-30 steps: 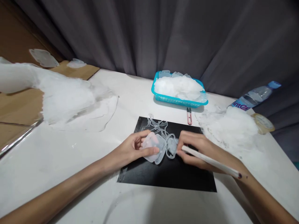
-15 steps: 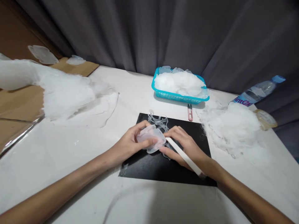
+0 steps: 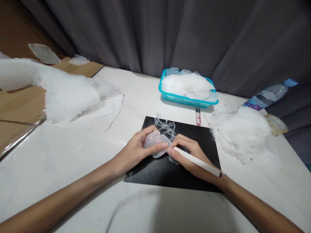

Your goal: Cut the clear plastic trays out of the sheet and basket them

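Note:
My left hand [image 3: 139, 147] is closed round a translucent, frosted plastic piece [image 3: 152, 140] with a wavy outline, its thumb lying across the front. At the piece's right edge, the fingertips of my right hand [image 3: 191, 155] are pinched together. A slim white stick-like tool [image 3: 199, 162] runs back from those fingers across the hand to the wrist; its working tip is hidden. Thin clear plastic trimmings [image 3: 166, 126] lie tangled behind and under my hands on a black mat [image 3: 155, 174].
Behind the mat stands a blue basket [image 3: 187, 101] heaped with translucent pieces. Pink thread snips [image 3: 198, 117] lie before it. To the right are a pile of clear scraps [image 3: 243, 132], a tape roll [image 3: 277, 124] and a water bottle [image 3: 269, 95]. Leftward, more frosted pieces [image 3: 70, 97] spill out near cardboard [image 3: 14, 106].
The plastic piece has tilted in my left hand, and the left thumb has slid to its right edge. My right fingers have closed in there, and the white tool lies at a flatter angle.

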Motion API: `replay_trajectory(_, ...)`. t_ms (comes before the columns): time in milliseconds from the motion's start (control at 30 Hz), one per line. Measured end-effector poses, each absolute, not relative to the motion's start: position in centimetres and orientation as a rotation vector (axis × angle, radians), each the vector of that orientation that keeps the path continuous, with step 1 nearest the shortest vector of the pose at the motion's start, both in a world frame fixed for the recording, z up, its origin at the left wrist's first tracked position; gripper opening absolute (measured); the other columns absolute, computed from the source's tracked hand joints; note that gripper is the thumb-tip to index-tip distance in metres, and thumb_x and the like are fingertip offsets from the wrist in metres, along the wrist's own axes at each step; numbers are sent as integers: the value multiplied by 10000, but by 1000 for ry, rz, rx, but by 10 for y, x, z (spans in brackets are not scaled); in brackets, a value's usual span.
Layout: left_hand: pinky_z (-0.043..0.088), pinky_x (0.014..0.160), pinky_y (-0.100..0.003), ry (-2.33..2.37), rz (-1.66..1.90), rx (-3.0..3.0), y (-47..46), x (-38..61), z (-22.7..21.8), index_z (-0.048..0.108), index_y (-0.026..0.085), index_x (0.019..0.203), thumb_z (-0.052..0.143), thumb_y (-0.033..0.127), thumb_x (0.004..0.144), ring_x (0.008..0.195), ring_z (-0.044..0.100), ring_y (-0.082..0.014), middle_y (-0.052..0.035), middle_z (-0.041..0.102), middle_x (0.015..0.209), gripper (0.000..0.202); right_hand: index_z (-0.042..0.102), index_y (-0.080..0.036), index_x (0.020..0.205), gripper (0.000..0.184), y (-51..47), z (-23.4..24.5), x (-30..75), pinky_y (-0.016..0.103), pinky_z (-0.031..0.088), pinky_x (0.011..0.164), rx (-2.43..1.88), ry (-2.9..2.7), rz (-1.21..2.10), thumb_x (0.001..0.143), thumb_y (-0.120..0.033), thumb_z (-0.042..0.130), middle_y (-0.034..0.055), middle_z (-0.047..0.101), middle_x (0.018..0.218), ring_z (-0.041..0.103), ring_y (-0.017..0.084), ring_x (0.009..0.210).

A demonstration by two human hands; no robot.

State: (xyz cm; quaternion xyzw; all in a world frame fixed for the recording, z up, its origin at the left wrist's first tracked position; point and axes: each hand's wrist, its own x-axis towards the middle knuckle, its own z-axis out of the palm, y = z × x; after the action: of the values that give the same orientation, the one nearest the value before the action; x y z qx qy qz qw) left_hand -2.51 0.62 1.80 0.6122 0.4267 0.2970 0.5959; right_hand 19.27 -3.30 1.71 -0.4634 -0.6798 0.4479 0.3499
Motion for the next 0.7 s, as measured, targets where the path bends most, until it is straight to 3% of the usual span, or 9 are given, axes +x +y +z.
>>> replay_trajectory(233,367,595,-224,974,626,1460,3,-23,16,544,192,841,773,446,892,649,461,-106,55,513,723,345,603,-207,762,178,-36,10,186,289,412,732,-1246,-1835,1032,939,-196,617,-17,571,800,548,139,753)
replay_trajectory(400,376,573,-235,1065,655,1444,16,-37,18,564,191,848,755,446,892,630,486,-120,36,528,716,322,534,-215,719,214,-35,16,202,293,408,694,-1331,-1901,681,923,-164,574,-13,550,751,536,149,713)
replay_trajectory(700,499,627,-271,1009,589,1341,23,-43,38,605,182,924,801,463,865,694,646,-170,-29,697,796,347,640,-218,897,154,-17,35,221,353,489,827,-1393,-2001,442,1030,-242,566,51,666,883,651,213,864)
